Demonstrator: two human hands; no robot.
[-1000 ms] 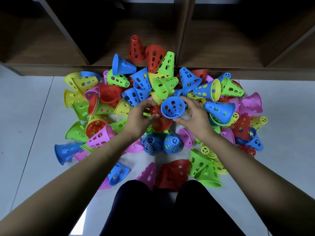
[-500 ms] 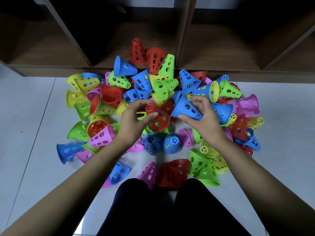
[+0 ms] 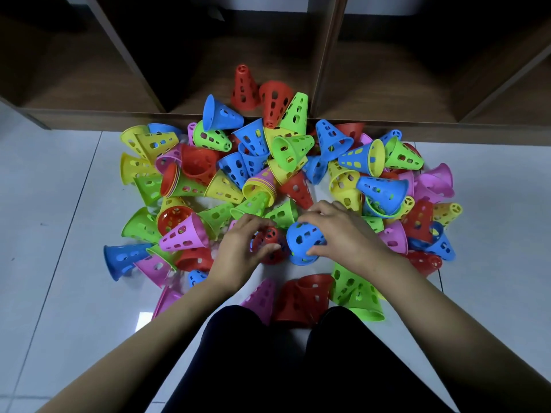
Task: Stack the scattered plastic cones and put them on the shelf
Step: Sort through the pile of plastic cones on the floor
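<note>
The left hand point(image 3: 240, 251) has its grip closed round a red perforated plastic cone point(image 3: 269, 244), fingers curled over the far side and thumb pressed on the near side. This cone's narrow end, which has a cross-shaped opening, faces up toward the camera, so its long axis runs roughly vertical. Just beside it, the right hand point(image 3: 346, 234) grips a blue perforated plastic cone point(image 3: 302, 242) from the right, fingers over the top and thumb on the near side. Its rounded narrow end tilts up and to the left, and its wide rim faces down toward the white tiled floor point(image 3: 59, 234). I cannot tell whether the two held cones touch.

Both sit low at the near edge of a heap of red, blue, green, yellow and pink cones point(image 3: 293, 150), which lie on the floor at every angle, some nested in others. At the heap's left edge a side-lying blue cone point(image 3: 119, 259) has its wide rim to the left and its narrow end to the right.

Behind the heap is a dark brown wooden shelf point(image 3: 328, 70). In its middle compartment an upright red cone point(image 3: 243, 87) has its narrow end up, and a tilted red cone point(image 3: 272, 99) and a leaning green cone point(image 3: 295, 110) are at the front edge. Knees in black trousers point(image 3: 268, 353) fill the bottom of the view
</note>
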